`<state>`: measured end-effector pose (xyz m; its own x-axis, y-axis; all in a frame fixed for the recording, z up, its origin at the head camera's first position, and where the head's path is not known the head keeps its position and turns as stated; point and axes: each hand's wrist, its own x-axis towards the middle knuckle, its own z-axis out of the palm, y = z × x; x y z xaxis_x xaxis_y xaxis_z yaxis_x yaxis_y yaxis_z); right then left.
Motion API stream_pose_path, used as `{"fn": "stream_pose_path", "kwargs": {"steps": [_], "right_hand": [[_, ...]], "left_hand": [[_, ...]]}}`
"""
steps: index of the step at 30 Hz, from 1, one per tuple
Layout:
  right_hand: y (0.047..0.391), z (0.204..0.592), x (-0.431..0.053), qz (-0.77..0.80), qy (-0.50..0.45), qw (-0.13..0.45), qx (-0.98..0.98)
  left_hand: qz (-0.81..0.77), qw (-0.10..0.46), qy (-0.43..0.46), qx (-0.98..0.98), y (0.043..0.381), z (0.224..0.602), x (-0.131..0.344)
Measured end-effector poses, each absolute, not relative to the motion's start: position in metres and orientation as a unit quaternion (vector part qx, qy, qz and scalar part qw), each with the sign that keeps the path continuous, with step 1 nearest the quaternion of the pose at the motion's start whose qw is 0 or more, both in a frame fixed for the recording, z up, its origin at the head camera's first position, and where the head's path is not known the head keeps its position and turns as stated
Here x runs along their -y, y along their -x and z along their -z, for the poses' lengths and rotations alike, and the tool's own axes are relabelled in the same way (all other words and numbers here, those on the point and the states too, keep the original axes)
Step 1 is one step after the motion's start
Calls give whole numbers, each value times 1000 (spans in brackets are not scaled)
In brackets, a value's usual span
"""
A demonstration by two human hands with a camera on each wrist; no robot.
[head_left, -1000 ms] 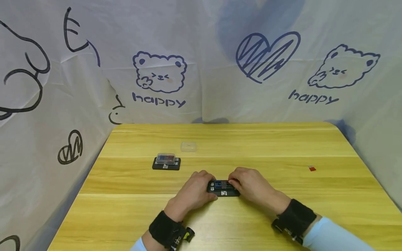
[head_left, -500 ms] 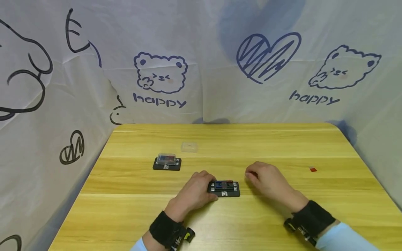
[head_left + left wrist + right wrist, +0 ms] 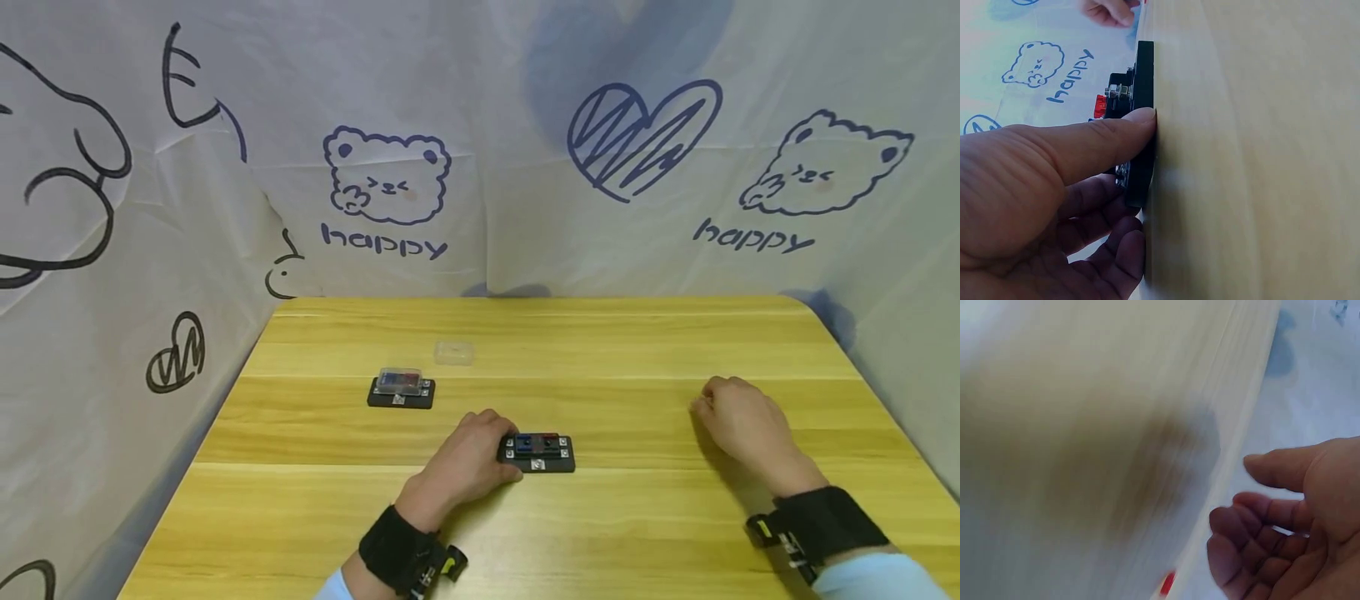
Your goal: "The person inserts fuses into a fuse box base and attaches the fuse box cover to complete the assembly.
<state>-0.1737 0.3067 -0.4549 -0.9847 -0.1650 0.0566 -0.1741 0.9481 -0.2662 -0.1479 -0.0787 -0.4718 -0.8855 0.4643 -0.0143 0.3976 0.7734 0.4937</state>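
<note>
In the head view, a black fuse block [image 3: 537, 465] with blue and red blade fuses and metal screw terminals rests on the wooden table. My left hand [image 3: 467, 461] grips its left end. The left wrist view shows the thumb [image 3: 1129, 128] pressed on its near long edge, with fingers curled beneath its end. Well to the right, my right hand [image 3: 746, 425] hovers over the table, fingers loosely curled and holding nothing. A small red piece [image 3: 1168, 583], too blurred to name, lies near that hand in the right wrist view; in the head view the hand hides it.
A second fuse block [image 3: 401, 400] under a clear cover sits further back on the left. Beside it lies a loose clear plastic cover [image 3: 454, 353]. White cloth walls [image 3: 517, 208] with drawings stand around the back and sides of the table [image 3: 600, 333].
My right hand has left the fuse block and moved right, over the spot of the small red piece. My left hand keeps its grip in the same place.
</note>
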Motion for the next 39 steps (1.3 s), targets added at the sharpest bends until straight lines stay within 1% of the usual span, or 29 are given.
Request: {"fn": "stream_pose_path", "kwargs": {"steps": [6,9,15,21,30,34,39], "right_hand": [[175,454,-342,-122,-24,-17,992],[174,454,-351,-122,2,-39,992],[176,455,-361,-120,26,-82,989],[182,455,-362,-119,19,-76,990],[184,456,-358,-145,20,-83,986],[182,454,-347,-163,9,-52,985],[180,451,-319,-193,-21,-9,981]], "left_hand": [[-246,68,-230,-939,148,472,79],[-246,68,-230,-939,148,472,79],[-247,67,-229,-939,148,472,79],[-246,68,-228,-940,148,472,79],[-249,73,-226,-939,148,472,78],[-249,74,-226,-939,147,472,78],[-250,73,-225,-939,148,471,78]]}}
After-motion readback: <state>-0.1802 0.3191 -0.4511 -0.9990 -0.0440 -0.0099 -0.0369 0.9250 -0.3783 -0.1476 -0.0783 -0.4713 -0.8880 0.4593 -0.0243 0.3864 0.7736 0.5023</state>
